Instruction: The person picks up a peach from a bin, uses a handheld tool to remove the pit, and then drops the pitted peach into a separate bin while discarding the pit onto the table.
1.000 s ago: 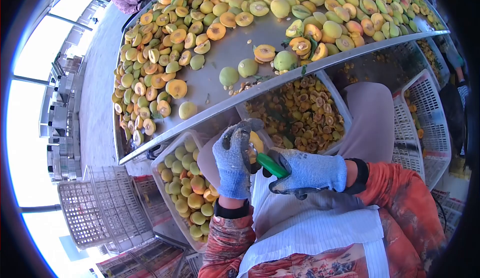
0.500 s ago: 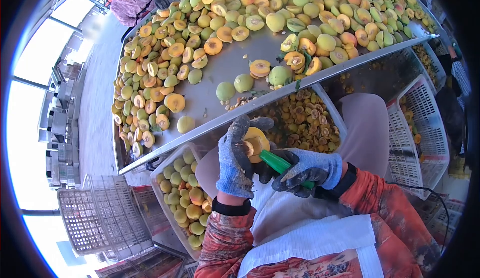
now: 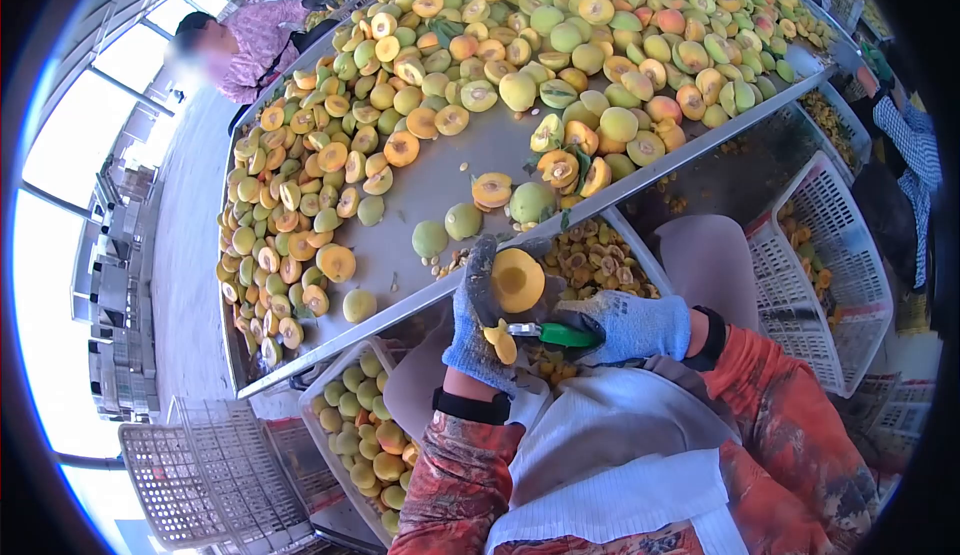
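Observation:
My left hand (image 3: 470, 327), in a blue and grey work glove, is closed around a halved yellow peach (image 3: 518, 281) with its hollowed cut face towards me. My right hand (image 3: 632, 327), gloved the same way, grips a green-handled pitting tool (image 3: 568, 335). The tool's short metal end points left, just below the peach half. A scooped-out piece of peach core (image 3: 501, 343) sits at that metal end, against my left glove. Below both hands, a crate holds peach scraps (image 3: 600, 258).
A metal table (image 3: 400, 230) carries many halved peaches, with its raised edge before my hands. A crate of peaches (image 3: 365, 425) stands at left, near stacked white baskets (image 3: 195, 475). Another basket (image 3: 825, 275) is at right. A person in pink (image 3: 262, 45) works across the table.
The tool has come out of the peach half with a piece at its end, leaving a smooth hollow. My left hand has turned the cut face towards me.

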`<act>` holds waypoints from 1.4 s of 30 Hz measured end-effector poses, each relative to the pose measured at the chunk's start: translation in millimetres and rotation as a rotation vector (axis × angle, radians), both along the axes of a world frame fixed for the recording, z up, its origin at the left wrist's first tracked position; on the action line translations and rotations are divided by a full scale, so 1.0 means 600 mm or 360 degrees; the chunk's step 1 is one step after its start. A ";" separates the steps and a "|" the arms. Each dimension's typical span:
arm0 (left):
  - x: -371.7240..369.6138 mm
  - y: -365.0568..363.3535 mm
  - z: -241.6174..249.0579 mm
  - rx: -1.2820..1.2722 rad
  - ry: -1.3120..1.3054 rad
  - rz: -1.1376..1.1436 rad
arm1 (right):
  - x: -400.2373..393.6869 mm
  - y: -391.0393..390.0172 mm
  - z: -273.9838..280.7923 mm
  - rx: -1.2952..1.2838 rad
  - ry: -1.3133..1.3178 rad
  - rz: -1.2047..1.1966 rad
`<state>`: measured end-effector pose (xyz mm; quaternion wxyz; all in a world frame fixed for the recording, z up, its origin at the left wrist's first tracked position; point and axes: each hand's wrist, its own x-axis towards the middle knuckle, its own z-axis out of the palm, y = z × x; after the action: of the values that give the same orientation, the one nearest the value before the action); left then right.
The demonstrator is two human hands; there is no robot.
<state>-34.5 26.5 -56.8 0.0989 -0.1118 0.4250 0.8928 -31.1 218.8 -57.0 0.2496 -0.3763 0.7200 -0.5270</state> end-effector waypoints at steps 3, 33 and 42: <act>-0.019 0.012 0.037 -0.0245 -0.0005 0.0036 | -0.007 0.034 -0.001 0.0429 0.0251 -0.0400; 0.135 -0.059 -0.012 0.0641 -0.0094 0.0448 | 0.116 -0.114 0.022 0.0281 0.0768 -0.0670; 0.162 -0.053 -0.014 0.0335 0.0060 0.0892 | 0.161 -0.148 0.010 0.0470 0.0975 -0.0372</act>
<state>62.9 -5.0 -65.3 -0.1483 -0.1973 0.2844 0.9264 65.5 129.9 -50.8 0.0118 -0.3917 0.8679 -0.3052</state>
